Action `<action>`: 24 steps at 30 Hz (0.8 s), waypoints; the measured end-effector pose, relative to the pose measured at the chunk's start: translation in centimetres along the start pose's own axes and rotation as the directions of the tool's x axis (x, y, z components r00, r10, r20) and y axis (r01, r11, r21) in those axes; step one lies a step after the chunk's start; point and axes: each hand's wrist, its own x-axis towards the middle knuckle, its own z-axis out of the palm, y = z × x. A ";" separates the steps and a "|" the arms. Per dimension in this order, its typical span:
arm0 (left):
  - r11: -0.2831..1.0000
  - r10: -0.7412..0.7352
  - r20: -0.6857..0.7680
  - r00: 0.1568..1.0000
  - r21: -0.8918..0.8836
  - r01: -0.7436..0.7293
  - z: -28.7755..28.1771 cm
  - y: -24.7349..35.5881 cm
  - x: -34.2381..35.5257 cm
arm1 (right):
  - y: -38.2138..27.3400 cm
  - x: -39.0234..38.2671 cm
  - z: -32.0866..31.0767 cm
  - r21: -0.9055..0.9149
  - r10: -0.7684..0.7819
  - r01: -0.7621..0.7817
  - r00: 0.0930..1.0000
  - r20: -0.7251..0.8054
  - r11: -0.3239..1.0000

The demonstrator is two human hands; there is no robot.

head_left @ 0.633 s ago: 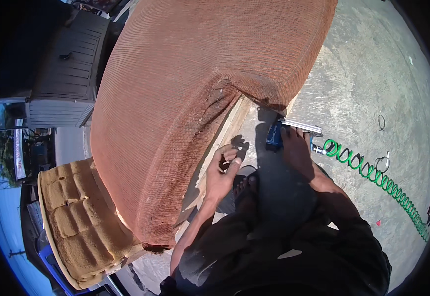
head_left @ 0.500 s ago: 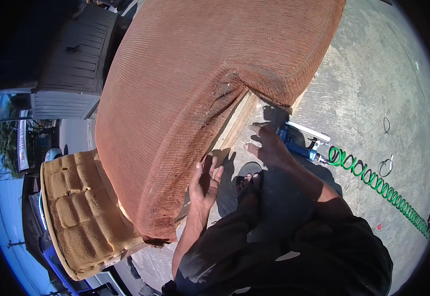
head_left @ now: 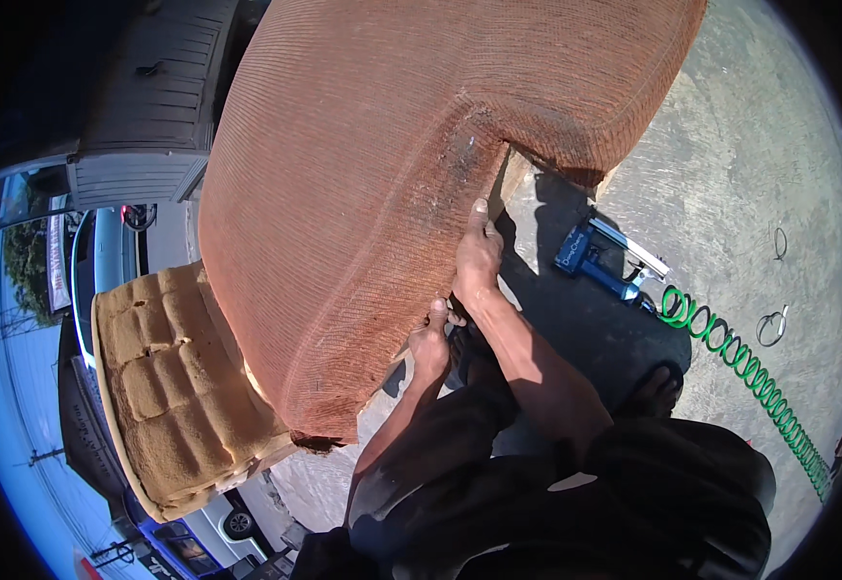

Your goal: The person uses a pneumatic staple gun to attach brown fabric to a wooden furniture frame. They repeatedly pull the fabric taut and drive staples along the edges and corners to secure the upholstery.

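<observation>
Reddish-brown ribbed upholstery fabric (head_left: 372,184) covers a large padded furniture piece. Its lower edge is drawn over the wooden frame, a strip of which (head_left: 504,179) shows near the notch. My right hand (head_left: 480,253) is closed on this edge, thumb on top and fingers hidden underneath. Nearer to me, my left hand (head_left: 430,345) grips the same edge, its thumb up and fingers curled under. A blue pneumatic staple gun (head_left: 602,259) lies on the ground to the right of my right hand, touched by neither hand.
A green coiled air hose (head_left: 744,362) runs from the staple gun to the right. Loose wire loops (head_left: 771,326) lie on the concrete floor (head_left: 730,174). At left stands a tan foam-padded piece (head_left: 179,387). My feet are close below the fabric edge; vehicles stand beyond at left.
My right hand has left the area beside the staple gun and taken hold of the fabric edge. My left hand, open before, now grips it too. The fabric now covers more of the wood.
</observation>
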 end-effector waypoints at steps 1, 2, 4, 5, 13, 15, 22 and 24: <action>0.997 -0.033 -0.016 0.999 -0.064 0.032 0.1 0.1 0.3 | 1.2 1.4 -0.3 -0.053 -0.110 0.112 0.993 0.031 0.992; 0.989 -0.064 -0.012 0.998 -0.133 0.062 0.4 -0.4 1.2 | 2.0 2.6 0.2 -0.233 -0.215 0.185 0.970 -0.111 0.955; 0.996 -0.083 -0.068 0.994 -0.050 0.080 -1.4 -2.3 1.9 | 0.6 0.3 1.4 -0.321 -0.201 0.167 0.977 -0.076 0.932; 0.998 -0.067 -0.083 0.994 -0.017 0.066 -1.6 -2.8 2.9 | 0.3 0.9 1.7 -0.322 -0.216 0.180 0.973 -0.080 0.929; 0.781 0.171 0.362 0.917 0.517 -0.350 -3.2 17.3 2.2 | 1.2 2.2 0.8 -0.385 -0.302 0.242 0.948 -0.103 0.891; 0.339 0.617 0.413 0.670 0.628 -0.700 -3.6 21.9 6.2 | 1.1 1.5 1.2 -0.410 -0.322 0.257 0.942 -0.099 0.875; -0.101 0.593 0.516 0.618 0.809 -0.578 -0.7 18.2 13.5 | 0.6 1.9 0.4 0.331 0.066 -0.068 0.998 0.017 0.941; -0.100 0.574 0.500 0.649 0.829 -0.550 -2.0 17.8 12.0 | -1.6 -0.4 -1.1 0.497 0.088 -0.341 0.882 0.463 0.798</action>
